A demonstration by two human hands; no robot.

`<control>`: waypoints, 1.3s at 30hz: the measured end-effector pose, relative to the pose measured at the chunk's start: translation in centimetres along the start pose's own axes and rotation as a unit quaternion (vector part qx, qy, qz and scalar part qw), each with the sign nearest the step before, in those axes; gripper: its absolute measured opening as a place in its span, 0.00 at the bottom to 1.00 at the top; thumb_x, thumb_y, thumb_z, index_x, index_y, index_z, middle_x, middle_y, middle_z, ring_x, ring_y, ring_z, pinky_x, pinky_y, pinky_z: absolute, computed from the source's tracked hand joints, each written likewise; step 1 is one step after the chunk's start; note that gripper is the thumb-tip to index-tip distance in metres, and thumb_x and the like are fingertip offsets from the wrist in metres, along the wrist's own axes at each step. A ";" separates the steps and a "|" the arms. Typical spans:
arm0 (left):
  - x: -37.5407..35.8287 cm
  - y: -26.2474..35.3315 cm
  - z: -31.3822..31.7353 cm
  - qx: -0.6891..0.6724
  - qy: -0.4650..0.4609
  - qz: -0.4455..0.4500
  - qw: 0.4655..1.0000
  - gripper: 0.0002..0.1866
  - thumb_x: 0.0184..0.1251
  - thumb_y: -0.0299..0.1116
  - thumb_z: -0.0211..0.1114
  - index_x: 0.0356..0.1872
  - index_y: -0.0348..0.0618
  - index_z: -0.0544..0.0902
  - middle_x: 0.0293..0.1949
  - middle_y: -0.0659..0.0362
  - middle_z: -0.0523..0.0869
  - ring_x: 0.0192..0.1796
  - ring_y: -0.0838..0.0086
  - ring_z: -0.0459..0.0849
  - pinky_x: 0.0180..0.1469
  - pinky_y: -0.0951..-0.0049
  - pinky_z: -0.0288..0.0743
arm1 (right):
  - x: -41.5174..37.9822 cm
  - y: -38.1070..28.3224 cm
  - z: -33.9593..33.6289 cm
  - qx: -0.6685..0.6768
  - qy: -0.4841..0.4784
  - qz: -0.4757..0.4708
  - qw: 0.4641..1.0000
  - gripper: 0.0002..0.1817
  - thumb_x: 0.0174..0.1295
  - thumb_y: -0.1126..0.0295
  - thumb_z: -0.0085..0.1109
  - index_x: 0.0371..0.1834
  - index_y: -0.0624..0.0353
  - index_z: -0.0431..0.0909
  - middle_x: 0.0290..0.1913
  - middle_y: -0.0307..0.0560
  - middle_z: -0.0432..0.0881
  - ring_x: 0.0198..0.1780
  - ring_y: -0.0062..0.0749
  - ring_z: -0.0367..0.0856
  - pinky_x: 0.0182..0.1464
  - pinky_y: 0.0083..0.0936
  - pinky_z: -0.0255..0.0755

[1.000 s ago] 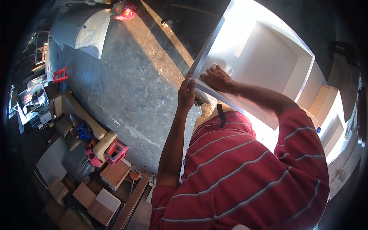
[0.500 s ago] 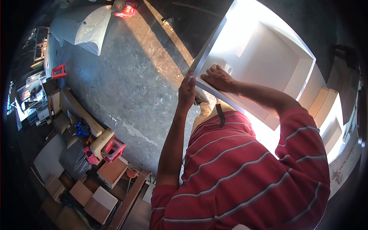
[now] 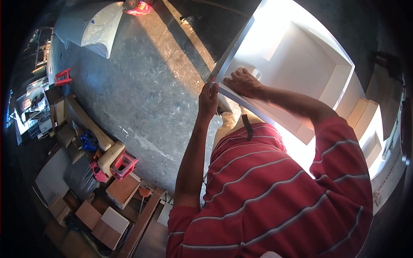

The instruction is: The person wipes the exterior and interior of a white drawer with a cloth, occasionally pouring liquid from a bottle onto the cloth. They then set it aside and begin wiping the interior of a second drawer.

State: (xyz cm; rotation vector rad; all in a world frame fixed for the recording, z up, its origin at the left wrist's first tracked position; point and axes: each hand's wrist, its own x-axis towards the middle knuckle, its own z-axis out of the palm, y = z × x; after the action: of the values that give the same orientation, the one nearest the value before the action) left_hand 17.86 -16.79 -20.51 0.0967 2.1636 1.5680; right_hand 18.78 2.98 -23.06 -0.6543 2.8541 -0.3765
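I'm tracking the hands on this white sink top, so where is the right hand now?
In the head view, the right hand lies flat on the white sink top, near its left corner, just right of the left hand gripping the edge.

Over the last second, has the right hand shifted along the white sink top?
No. The right hand lies flat on the same spot of the white sink top, beside the tap hole; only the head camera drifted slightly.

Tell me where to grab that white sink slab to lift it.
Probably by the thin near corner edge of the white sink slab, coming from the floor side, where the left hand already pinches it. The right hand lies flat on top; the recessed basin offers no such lip.
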 end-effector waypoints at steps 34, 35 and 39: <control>0.8 4.4 0.5 0.064 -0.006 -0.059 0.996 0.25 0.63 0.38 0.65 0.57 0.31 0.74 0.47 0.52 0.83 0.46 0.71 0.82 0.50 0.71 0.76 | 0.1 5.5 0.3 0.028 0.082 0.048 0.995 0.19 0.60 0.70 0.49 0.54 0.43 0.77 0.41 0.44 0.73 0.49 0.38 0.74 0.55 0.35 0.65; 1.0 2.8 0.9 0.058 0.034 -0.053 0.996 0.28 0.57 0.34 0.68 0.56 0.29 0.73 0.47 0.50 0.82 0.46 0.70 0.81 0.50 0.70 0.75 | 0.8 6.6 0.2 -0.001 0.067 0.073 0.995 0.18 0.58 0.70 0.52 0.52 0.39 0.77 0.42 0.43 0.73 0.50 0.37 0.74 0.55 0.34 0.65; 0.7 2.9 1.1 0.002 0.034 -0.093 0.995 0.28 0.55 0.28 0.65 0.57 0.26 0.69 0.49 0.47 0.80 0.48 0.67 0.80 0.52 0.70 0.75 | 2.1 14.3 -0.5 0.034 0.129 0.145 0.980 0.17 0.56 0.68 0.55 0.50 0.39 0.77 0.39 0.45 0.76 0.46 0.41 0.76 0.52 0.38 0.66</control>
State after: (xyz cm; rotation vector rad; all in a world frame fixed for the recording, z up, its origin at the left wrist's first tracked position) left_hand 17.03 -14.61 -18.31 -0.1543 2.1595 1.4808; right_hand 11.03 14.60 -26.95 -0.1790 3.1007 -0.5428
